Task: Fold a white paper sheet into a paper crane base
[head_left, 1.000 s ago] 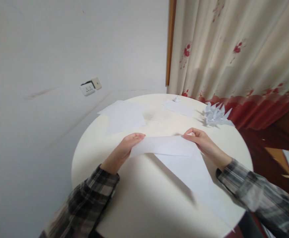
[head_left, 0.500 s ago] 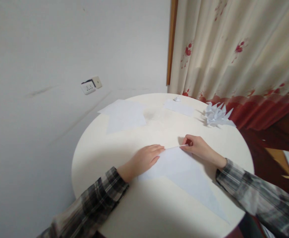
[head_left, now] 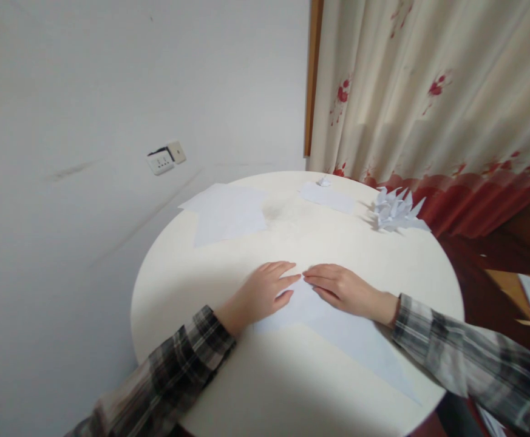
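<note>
A folded sheet of white paper lies on the round white table, with one long point reaching toward the near right edge. My left hand rests on the paper's left part, fingers spread and nothing gripped. Flat on the far folded edge lies my right hand, its fingers stretched out toward the left. The fingertips of both hands almost meet at that edge. Part of the paper is hidden under the hands.
White sheets lie at the table's far left. A smaller paper piece is at the back with a small folded paper. A cluster of folded paper cranes stands at the far right. A wall borders the left.
My right hand has let go of its pinch on the paper's far edge, moved left and flattened on the fold. My left hand's fingers have spread slightly.
</note>
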Demonstrator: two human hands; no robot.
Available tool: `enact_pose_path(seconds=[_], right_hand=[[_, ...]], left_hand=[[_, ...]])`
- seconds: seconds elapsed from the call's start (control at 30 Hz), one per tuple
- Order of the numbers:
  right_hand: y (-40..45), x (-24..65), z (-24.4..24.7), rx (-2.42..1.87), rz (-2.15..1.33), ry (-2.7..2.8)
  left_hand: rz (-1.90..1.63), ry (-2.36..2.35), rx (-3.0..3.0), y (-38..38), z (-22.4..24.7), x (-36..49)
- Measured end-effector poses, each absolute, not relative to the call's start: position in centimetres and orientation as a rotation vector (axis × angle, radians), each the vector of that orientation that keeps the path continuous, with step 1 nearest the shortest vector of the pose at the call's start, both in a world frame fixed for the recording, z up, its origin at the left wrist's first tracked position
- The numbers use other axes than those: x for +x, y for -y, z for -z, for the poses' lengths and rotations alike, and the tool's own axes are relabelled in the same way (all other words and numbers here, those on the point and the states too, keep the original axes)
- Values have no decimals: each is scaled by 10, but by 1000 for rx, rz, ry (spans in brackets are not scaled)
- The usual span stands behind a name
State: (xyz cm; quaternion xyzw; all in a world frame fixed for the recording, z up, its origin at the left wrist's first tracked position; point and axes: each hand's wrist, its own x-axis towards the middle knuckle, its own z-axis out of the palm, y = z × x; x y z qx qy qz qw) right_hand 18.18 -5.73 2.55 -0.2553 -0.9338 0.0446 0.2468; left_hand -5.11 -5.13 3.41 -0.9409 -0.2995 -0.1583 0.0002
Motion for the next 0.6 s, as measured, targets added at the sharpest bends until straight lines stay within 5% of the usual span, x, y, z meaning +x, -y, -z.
enact_pose_path(seconds=[0.6], right_hand=[[57,195,-29,-596,-156,2587]], left_hand=[[560,761,-2987,50,-50,-60]])
